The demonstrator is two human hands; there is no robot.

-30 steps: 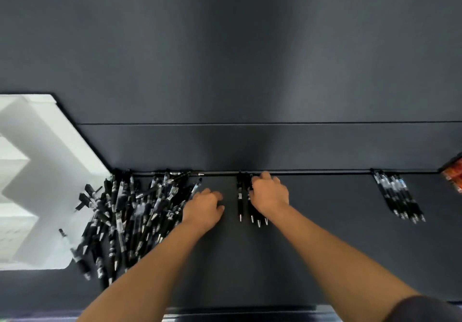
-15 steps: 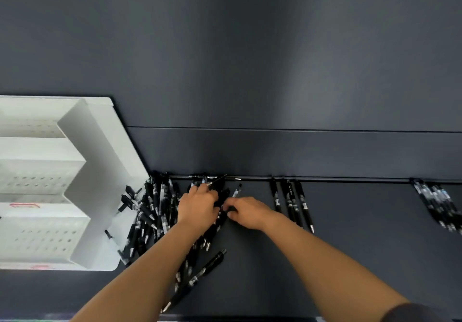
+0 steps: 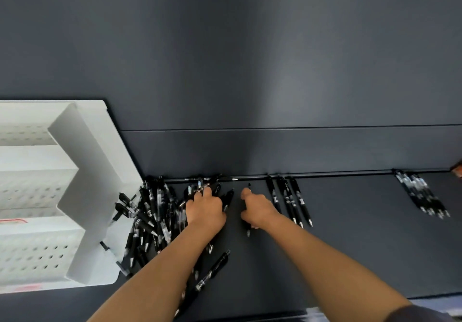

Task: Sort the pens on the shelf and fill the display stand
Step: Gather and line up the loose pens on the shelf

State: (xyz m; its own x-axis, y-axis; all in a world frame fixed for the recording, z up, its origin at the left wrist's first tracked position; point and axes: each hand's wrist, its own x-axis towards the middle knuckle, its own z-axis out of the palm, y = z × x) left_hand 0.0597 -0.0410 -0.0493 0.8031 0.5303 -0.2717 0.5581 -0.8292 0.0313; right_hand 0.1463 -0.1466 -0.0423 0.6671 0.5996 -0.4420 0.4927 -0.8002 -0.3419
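Observation:
A loose heap of black pens [image 3: 152,219] lies on the dark shelf beside the white tiered display stand [image 3: 82,191]. My left hand [image 3: 206,209] rests on the heap's right side, fingers curled into the pens. My right hand [image 3: 257,208] sits just to the right and grips a single black pen [image 3: 249,186], whose ends stick out above and below the fist. Three sorted pens [image 3: 290,201] lie side by side right of that hand. A second sorted bundle [image 3: 422,194] lies far right.
The dark shelf [image 3: 350,241] meets a back wall along a ridge [image 3: 337,174]. One stray pen [image 3: 212,270] lies near my left forearm. An orange object [image 3: 457,169] peeks in at the right edge. The stand's perforated tiers hold no pens that I can see.
My right hand has drawn one pen out of the heap and moved it right, toward the three sorted pens. My left hand stays on the heap.

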